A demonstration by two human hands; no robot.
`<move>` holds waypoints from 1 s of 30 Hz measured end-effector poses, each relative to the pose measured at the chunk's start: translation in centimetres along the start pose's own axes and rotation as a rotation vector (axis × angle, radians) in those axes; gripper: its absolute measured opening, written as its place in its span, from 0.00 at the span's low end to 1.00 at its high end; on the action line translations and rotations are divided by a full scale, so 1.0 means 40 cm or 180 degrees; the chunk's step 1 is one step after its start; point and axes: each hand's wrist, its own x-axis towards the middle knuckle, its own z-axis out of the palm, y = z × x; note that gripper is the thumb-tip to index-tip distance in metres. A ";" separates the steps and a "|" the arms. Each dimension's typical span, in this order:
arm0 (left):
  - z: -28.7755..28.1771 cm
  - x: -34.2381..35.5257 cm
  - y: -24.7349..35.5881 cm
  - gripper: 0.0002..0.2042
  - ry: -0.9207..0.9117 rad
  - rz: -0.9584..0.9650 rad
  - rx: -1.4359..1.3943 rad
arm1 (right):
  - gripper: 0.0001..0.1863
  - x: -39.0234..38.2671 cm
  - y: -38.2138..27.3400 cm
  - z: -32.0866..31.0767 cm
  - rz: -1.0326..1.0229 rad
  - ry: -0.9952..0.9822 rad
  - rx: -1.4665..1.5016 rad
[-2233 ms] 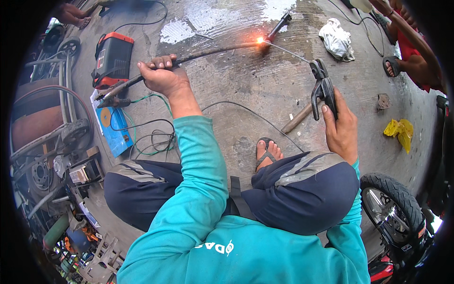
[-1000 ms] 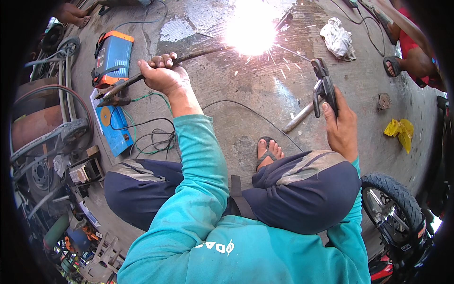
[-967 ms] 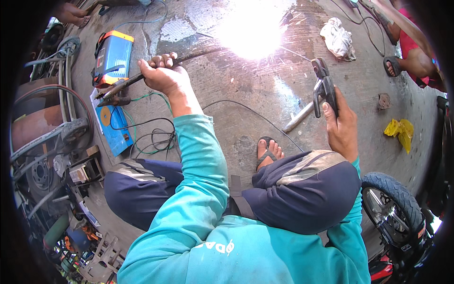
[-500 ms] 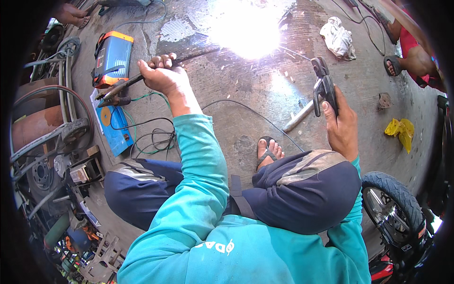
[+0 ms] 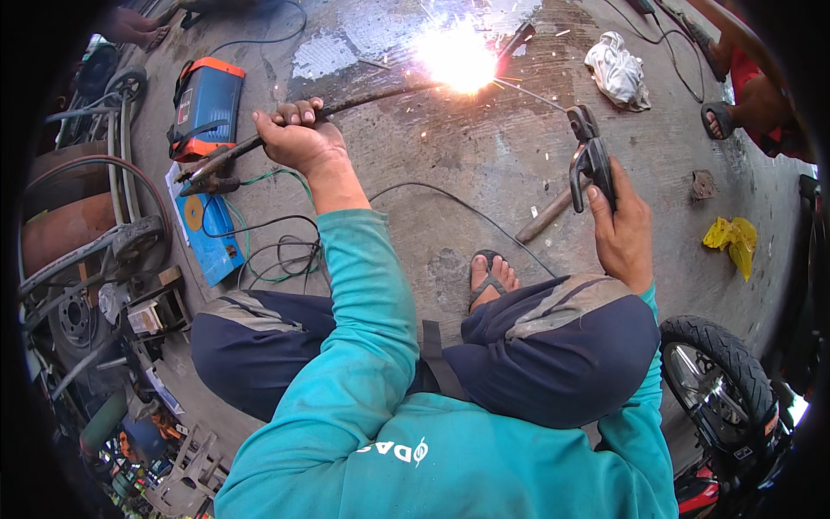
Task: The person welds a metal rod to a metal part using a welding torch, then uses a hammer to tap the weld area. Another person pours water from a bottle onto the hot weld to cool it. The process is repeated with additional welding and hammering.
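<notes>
My left hand (image 5: 304, 145) is closed around a dark metal bar (image 5: 376, 98), whose far end runs into a bright welding arc (image 5: 458, 59). In my right hand (image 5: 624, 227) is a black welding electrode holder (image 5: 593, 160), its fingers wrapped about the handle. A thin welding electrode (image 5: 534, 92) sticks out of the holder's jaws toward the arc, with sparks around its tip. Glare hides the joint itself. Beyond it a short dark metal piece (image 5: 519, 39) shows. A clamp (image 5: 212, 184) with a cable sits by the bar's near end.
An orange-and-blue welding machine (image 5: 210, 108) stands at left, beside a flat blue box (image 5: 210, 242) and tangled cables (image 5: 290, 255). A hammer-like handle (image 5: 553, 214), white rag (image 5: 617, 71) and yellow plastic bag (image 5: 733, 242) lie rightward. A motorcycle wheel (image 5: 718, 381) is near right; another person's foot (image 5: 718, 121) is far right.
The arc's glare has shrunk and turned more orange, with sparks showing. More of the bar and the metal piece beyond now shows. Both hands have hardly moved.
</notes>
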 end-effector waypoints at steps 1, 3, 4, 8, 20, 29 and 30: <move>-0.002 0.001 -0.002 0.18 -0.0032 -0.0001 -0.0040 | 0.24 0.000 0.002 0.001 -0.0012 -0.0001 -0.0020; -0.003 0.004 -0.003 0.18 -0.0096 -0.0001 -0.0124 | 0.24 -0.001 0.002 -0.001 -0.0039 -0.0003 -0.0061; -0.003 0.005 -0.004 0.18 -0.0094 0.0003 -0.0093 | 0.24 -0.001 0.001 -0.003 -0.0041 0.0001 -0.0047; 0.001 -0.004 -0.001 0.18 -0.0088 -0.0011 -0.0003 | 0.23 0.001 -0.004 -0.001 0.0044 -0.0018 -0.0033; -0.028 0.023 -0.024 0.17 0.0002 0.0063 -0.0243 | 0.25 -0.012 0.006 0.003 -0.0108 0.0138 -0.0048; -0.037 0.036 -0.031 0.21 0.0187 0.0087 -0.0078 | 0.25 -0.010 0.005 0.011 -0.0134 0.0128 -0.0105; -0.037 0.036 -0.030 0.21 0.0189 0.0071 -0.0069 | 0.25 -0.009 0.003 0.012 -0.0081 0.0102 -0.0091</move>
